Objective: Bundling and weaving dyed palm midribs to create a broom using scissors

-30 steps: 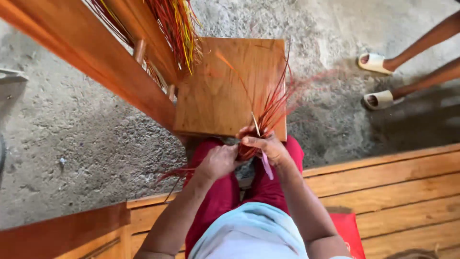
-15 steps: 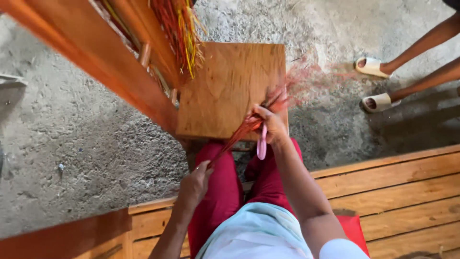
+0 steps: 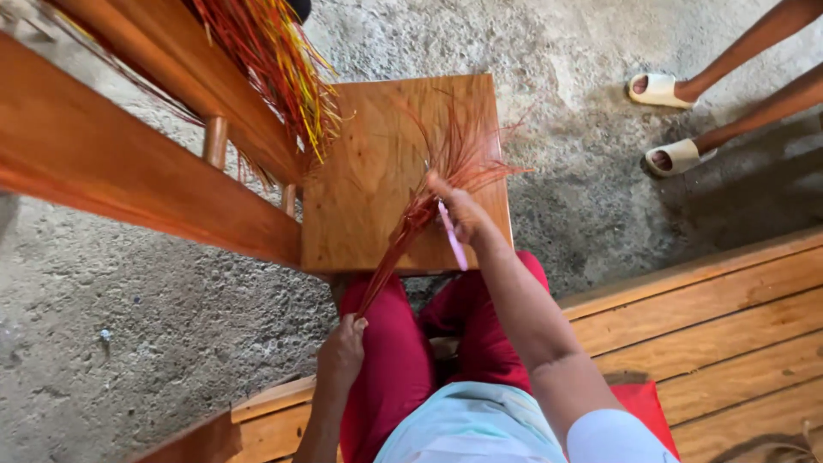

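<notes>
Both hands' grip clamped on thin reddish fibre bundle (image 3: 411,219): left hand (image 3: 341,351), right hand (image 3: 459,210).

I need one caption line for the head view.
Right hand and left hand stretch a bundle of red fibres over a wooden stool.

No packages, no labels, no signs, no screens anywhere in view

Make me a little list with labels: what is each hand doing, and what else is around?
Left hand: grips the lower end of a bundle of red straw strands, over the red trousers
Right hand: holds the bundle higher up, plus a pink stick-like tool
Under the bundle: square wooden board
Upper left: wooden frame with red and yellow strands
Upper right: another person's feet in pale sandals
</notes>
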